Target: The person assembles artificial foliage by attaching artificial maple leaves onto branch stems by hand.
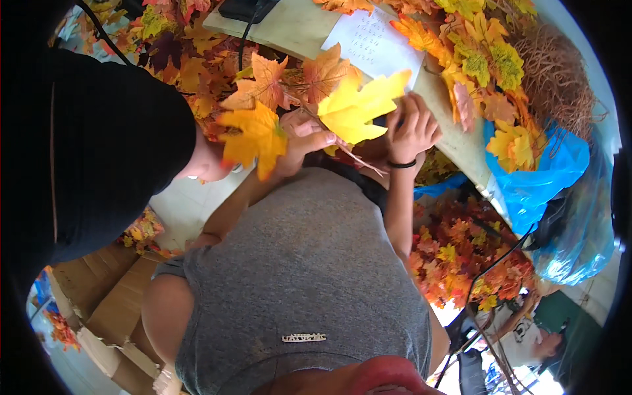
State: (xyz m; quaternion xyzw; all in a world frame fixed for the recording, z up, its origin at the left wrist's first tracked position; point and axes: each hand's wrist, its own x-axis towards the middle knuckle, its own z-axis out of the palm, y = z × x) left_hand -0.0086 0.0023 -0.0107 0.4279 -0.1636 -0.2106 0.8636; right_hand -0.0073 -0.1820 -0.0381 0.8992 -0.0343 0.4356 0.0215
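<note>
My left hand [304, 139] is closed round the brown stem of an artificial maple leaf branch [355, 108], held up in front of my grey shirt. The branch carries yellow leaves and orange-brown ones, and its bare stem ends [365, 163] point down to the right. Beside the large yellow leaf is my right hand [413, 125], with a black band round its wrist. Its fingers are curled in; a small dark patch shows by them, and what they hold, if anything, is hidden.
A pale table edge [454, 148] runs behind my hands, bearing a handwritten sheet [375, 43] and more leaves. Blue plastic bags [536, 174] and a brown stem bundle [553, 72] are right. A person in black [112, 151] is close left, above a cardboard box [122, 296]. Another person [520, 332] appears lower right.
</note>
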